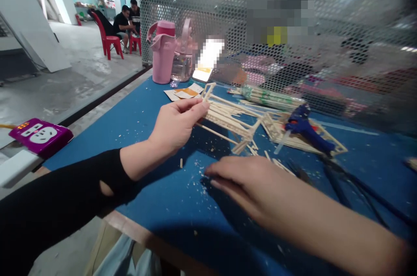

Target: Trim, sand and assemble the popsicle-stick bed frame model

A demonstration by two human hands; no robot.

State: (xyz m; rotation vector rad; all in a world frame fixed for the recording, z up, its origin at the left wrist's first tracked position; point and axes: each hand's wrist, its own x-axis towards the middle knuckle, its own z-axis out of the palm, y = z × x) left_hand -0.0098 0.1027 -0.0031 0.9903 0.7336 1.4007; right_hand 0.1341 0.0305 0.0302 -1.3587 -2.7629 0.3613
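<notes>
My left hand [177, 121] is closed, thumb and fingers pinching one end of a frame of thin wooden sticks [228, 119] above the blue table. The frame is long and narrow, with crosspieces and upright end parts. My right hand [241, 176] is lower and nearer, just over the tabletop, its fingers stretched out to the left and slightly apart. Nothing shows in it, though its underside is hidden. Small wood scraps [200, 171] lie by its fingertips. Behind the frame, a blue hot glue gun [302, 126] rests on another flat stick piece [339, 147].
A bundle of sticks in green-printed wrap [273, 97] lies by a perforated metal screen [195, 2]. A pink bottle [163, 56], a clear jug [182, 65] and a lit phone [206, 65] stand at the back. A purple power strip [41, 136] is at left. Dark-handled tools [335, 180] lie right.
</notes>
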